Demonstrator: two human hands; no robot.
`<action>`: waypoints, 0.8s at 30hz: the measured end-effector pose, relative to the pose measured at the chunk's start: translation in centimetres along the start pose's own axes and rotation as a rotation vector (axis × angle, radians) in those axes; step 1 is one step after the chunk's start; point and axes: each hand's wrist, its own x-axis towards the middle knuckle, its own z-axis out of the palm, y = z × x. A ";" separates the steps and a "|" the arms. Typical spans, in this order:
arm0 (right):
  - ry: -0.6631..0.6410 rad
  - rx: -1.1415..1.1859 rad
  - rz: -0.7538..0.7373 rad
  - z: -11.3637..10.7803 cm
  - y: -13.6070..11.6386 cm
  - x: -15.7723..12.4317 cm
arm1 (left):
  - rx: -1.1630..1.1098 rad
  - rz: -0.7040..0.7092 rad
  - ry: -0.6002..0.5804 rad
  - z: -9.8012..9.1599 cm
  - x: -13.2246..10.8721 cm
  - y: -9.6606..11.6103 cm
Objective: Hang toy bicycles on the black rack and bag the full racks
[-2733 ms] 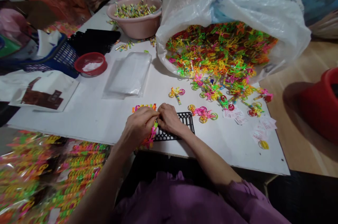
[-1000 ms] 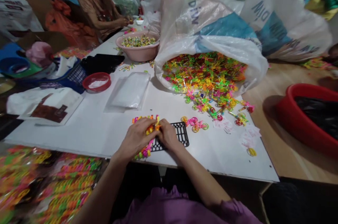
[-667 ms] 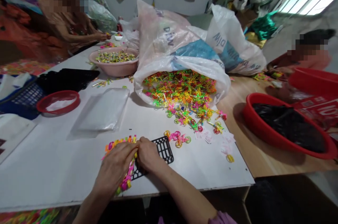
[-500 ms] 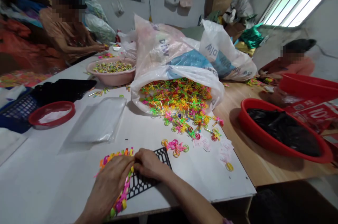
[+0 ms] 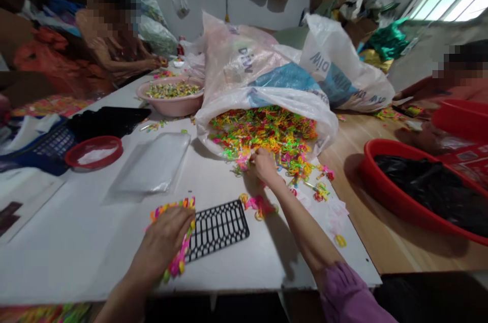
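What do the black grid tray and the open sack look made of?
Black grid tray: probably rigid molded plastic, fairly dull; thin, even bars. Open sack: likely glossy, partly translucent plastic, with creases and highlights; film or weave, unclear.

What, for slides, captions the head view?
Left hand on colourful plastic pieces at black plastic grid; right hand at colourful plastic heap.

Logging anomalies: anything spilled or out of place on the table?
Yes: small multicoloured plastic pieces lie spilled from an open white-and-blue plastic sack onto the white tabletop, uncontained. One round yellow plastic piece lies apart, near the right edge.
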 end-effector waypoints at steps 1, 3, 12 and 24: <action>0.042 0.098 -0.042 -0.1 -0.9 -1.2 | 0.013 -0.034 -0.020 -0.2 0.6 -0.1; 0.061 0.392 -0.112 0.3 -3.1 -4.1 | 0.039 -0.090 -0.061 -0.7 1.7 -0.3; -0.259 1.164 -0.038 7.7 -12.1 -13.6 | -0.062 -0.104 0.045 -3.9 -2.1 2.0; -0.079 0.862 -0.276 7.9 -12.1 -14.9 | -0.124 -0.086 0.048 -1.2 -4.0 3.4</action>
